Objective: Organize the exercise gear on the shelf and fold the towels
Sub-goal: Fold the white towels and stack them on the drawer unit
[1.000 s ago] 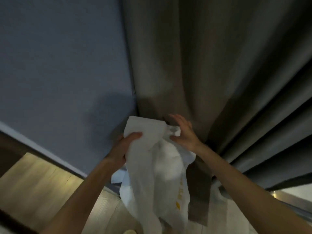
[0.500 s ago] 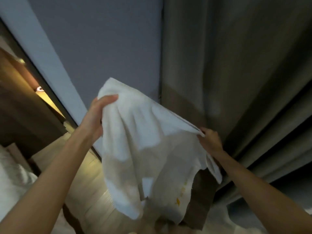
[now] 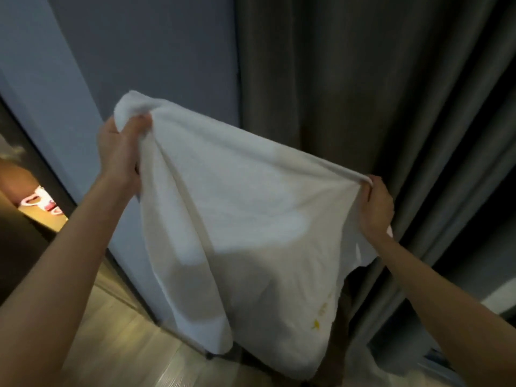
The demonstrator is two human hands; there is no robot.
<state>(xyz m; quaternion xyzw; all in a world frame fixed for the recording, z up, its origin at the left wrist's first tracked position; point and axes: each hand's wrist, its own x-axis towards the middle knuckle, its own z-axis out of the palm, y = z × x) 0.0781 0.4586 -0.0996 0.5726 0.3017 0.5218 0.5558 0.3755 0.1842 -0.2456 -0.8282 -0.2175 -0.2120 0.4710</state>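
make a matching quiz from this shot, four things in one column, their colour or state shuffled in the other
Things:
1. towel
2. curtain
3. wall
4. floor

Colour or state:
a. plain grey-blue
b. pale wood planks
c. white, held up and spread out
d. dark, hanging in folds

Pairs: 1-c, 2-d, 3-a, 4-b

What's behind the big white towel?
A blue-grey wall on the left and a grey curtain on the right run down behind the towel. Anything lower behind it is covered.

Dim, soft, edge-warped wide-angle view
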